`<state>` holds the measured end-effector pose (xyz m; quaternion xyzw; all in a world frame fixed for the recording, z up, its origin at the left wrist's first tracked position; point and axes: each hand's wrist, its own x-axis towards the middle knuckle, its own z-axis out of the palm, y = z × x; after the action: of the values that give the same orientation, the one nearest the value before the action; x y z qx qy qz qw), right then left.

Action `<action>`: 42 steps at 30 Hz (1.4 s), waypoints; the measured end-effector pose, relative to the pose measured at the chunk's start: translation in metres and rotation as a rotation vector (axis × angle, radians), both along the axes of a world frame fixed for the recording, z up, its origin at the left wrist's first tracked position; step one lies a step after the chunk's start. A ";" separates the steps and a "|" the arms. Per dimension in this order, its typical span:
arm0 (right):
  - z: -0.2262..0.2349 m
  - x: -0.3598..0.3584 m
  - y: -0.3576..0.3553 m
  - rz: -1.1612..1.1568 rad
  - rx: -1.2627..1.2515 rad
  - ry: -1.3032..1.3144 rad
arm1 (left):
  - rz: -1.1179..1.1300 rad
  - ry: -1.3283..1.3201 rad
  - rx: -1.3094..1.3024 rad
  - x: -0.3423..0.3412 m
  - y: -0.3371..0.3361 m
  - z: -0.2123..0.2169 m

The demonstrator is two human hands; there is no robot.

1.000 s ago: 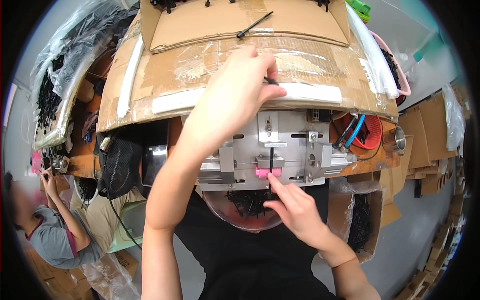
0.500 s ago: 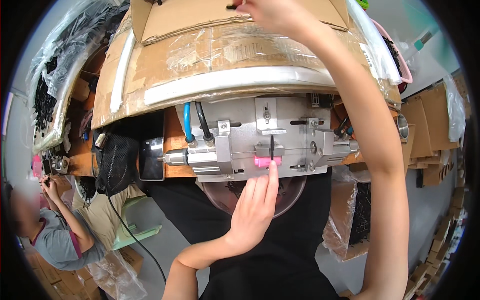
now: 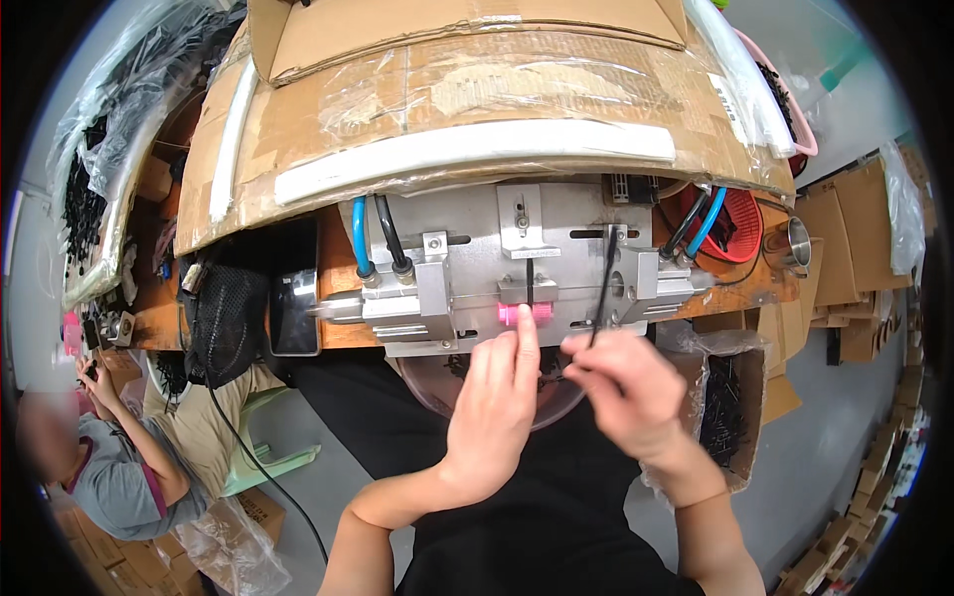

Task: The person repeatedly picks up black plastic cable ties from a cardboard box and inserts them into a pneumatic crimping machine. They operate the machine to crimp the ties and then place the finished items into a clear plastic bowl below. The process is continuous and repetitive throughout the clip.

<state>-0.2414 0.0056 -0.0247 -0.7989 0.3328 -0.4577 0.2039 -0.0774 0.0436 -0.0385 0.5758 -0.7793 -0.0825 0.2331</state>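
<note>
A metal clamping fixture (image 3: 477, 221) lies in front of me, with a pneumatic-looking cylinder at each side. In its middle a thin black rod (image 3: 530, 280) stands in line with a small metal block, and a pink piece (image 3: 514, 314) sits at its near end. My left hand (image 3: 494, 417) has its index finger stretched out onto the pink piece; it grips nothing. My right hand (image 3: 631, 392) is closed in a pinch on another long thin black rod (image 3: 604, 283), tilted just right of the fixture's middle. Motion slightly blurs that hand.
A cardboard box (image 3: 397, 94) overhangs the fixture's back. Below the fixture is a translucent bowl (image 3: 427, 382) with dark pieces. A box of black parts (image 3: 723, 412) stands right, a red basket (image 3: 740, 223) behind it. At left are a tablet (image 3: 296, 298) and a seated co-worker (image 3: 134, 467).
My right hand has come down from the cardboard box to beside the fixture, bringing a black rod. My left hand stays with its fingertip at the pink piece.
</note>
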 end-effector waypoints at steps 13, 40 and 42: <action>-0.041 0.022 0.008 -0.020 0.156 0.166 | 0.109 0.186 -0.021 0.026 0.021 0.016; 0.168 0.265 -0.451 0.142 -0.835 0.833 | 0.542 0.588 -0.341 0.128 -0.017 0.029; 0.175 0.274 -0.455 0.238 -0.769 0.921 | 0.605 0.565 -0.360 0.137 -0.021 0.028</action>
<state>0.0328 -0.4496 0.1502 -0.9627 0.1064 -0.1267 -0.2141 0.0597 0.0230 -0.0108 0.6828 -0.4838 -0.0275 0.5468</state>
